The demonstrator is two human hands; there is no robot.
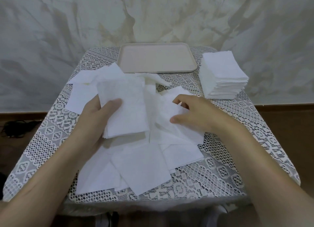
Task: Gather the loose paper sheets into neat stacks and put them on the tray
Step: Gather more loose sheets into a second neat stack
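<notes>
The fingers of the left hand are curled under a thin held stack of white paper sheets, with the thumb pressed flat on top near its left edge, so the hand grips the stack and holds it tilted above the table; the right hand rests palm down on the loose sheets just to the right of that stack, its forefinger and thumb bent and a little apart against a rumpled sheet; whether they actually pinch it I cannot tell; the loose sheets lie scattered and overlapping across the middle and near part of the table, some square to the edge and some askew, with a few more fanned out at the far left beyond the left hand; the tray, pale beige with rounded corners, sits at the far edge of the table, and one loose sheet reaches up to its near rim; a neat stack, thick and squared, stands on the table just to the right of the tray, not on it; the table is covered with a white lace cloth; behind it hangs a marbled grey and tan backdrop; dark cables lie on the floor at the left.
</notes>
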